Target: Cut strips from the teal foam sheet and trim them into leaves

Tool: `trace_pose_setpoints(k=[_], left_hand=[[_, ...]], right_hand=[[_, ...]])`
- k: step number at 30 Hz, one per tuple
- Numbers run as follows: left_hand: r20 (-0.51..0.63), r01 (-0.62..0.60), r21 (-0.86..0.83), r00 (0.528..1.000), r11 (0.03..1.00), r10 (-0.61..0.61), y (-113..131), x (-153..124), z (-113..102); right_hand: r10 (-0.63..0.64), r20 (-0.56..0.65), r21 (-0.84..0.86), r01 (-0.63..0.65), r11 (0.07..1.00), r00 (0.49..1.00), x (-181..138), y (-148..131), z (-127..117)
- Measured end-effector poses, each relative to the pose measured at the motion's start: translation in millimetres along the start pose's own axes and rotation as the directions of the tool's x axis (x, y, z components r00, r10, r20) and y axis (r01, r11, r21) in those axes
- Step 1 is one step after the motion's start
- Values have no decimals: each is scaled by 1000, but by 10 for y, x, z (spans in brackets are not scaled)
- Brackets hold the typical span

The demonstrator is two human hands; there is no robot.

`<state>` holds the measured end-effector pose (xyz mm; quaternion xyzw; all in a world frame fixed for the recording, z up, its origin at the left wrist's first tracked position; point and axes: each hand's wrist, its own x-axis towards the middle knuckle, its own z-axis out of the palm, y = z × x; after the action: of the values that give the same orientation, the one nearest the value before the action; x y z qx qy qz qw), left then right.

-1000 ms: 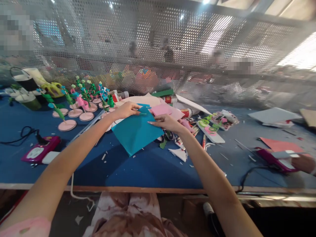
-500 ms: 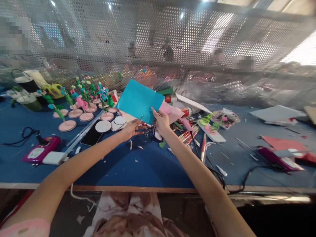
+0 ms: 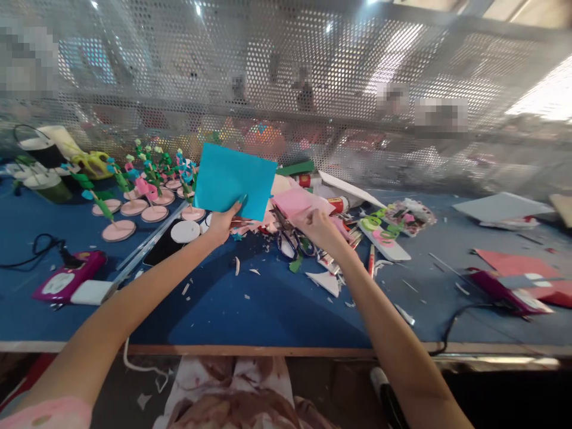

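Observation:
My left hand (image 3: 222, 223) holds a teal foam sheet (image 3: 235, 180) upright by its lower edge, above the blue table (image 3: 250, 304). My right hand (image 3: 319, 228) reaches down beside a pair of scissors (image 3: 290, 237) with dark handles lying on the table, its fingers curled over them; I cannot tell if it grips them. Pink sheets (image 3: 297, 201) lie just behind my right hand.
Small foam flowers on round pink bases (image 3: 134, 196) stand at the back left. A magenta glue gun (image 3: 65, 280) with a cord lies at the left, another (image 3: 504, 289) at the right. Pencils, paper scraps and a perforated metal screen (image 3: 286, 89) bound the back.
The teal sheet was lifted off the table, then passed from my right hand to my left hand. My right hand dropped toward the scissors.

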<state>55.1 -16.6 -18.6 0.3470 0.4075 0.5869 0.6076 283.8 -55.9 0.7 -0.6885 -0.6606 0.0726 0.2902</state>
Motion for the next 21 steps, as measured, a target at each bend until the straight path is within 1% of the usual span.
trace_pose_setpoints(k=[1, 2, 3, 4, 6, 9, 12, 14, 15, 16, 17, 18, 19, 20, 21], left_hand=[[-16, 11, 5, 1000, 1000, -11, 12, 8, 15], [-32, 25, 10, 999, 1000, -25, 21, 17, 37], [-46, 39, 15, 998, 999, -39, 26, 25, 62], [-56, 52, 20, 997, 998, -51, 26, 31, 88], [-56, 62, 26, 997, 998, -60, 18, 34, 124], [-24, 22, 6, 999, 1000, -22, 6, 15, 119], [11, -20, -25, 1000, 999, 20, 32, -17, 74], [0, -55, -35, 998, 998, 55, 68, -33, 55], [-11, -78, -36, 997, 996, 78, 88, -38, 52], [-17, -98, -34, 995, 995, 98, 106, -42, 53], [-19, -111, -28, 994, 993, 110, 121, -46, 56], [-12, -115, -21, 993, 993, 115, 133, -49, 60], [-4, -116, -15, 993, 993, 115, 142, -52, 65], [6, -118, -11, 993, 993, 118, 148, -57, 70], [11, -125, -9, 992, 992, 125, 153, -63, 74]], right_hand=[[34, 107, -110, -23, 994, 994, -61, 1, -18], [54, 194, -199, -15, 980, 979, -116, -16, -15], [65, 263, -264, 7, 965, 963, -159, -47, 6], [79, 300, -306, 17, 952, 951, -190, -85, 41], [120, 311, -328, -12, 945, 943, -214, -155, 129], [181, 307, -270, -97, 958, 934, -189, -173, 228], [172, 287, -191, -119, 974, 942, -135, -72, 254], [170, 245, -136, -139, 981, 955, -98, 22, 256], [173, 218, -83, -158, 984, 961, -83, 63, 261], [178, 189, 8, -183, 983, 966, -74, 93, 270], [172, 172, 148, -198, 969, 970, -72, 110, 284], [161, 170, 325, -210, 922, 972, -79, 111, 302], [141, 181, 512, -216, 831, 973, -94, 95, 322], [110, 204, 679, -221, 700, 973, -117, 63, 344], [72, 226, 801, -227, 554, 971, -148, 18, 364]])
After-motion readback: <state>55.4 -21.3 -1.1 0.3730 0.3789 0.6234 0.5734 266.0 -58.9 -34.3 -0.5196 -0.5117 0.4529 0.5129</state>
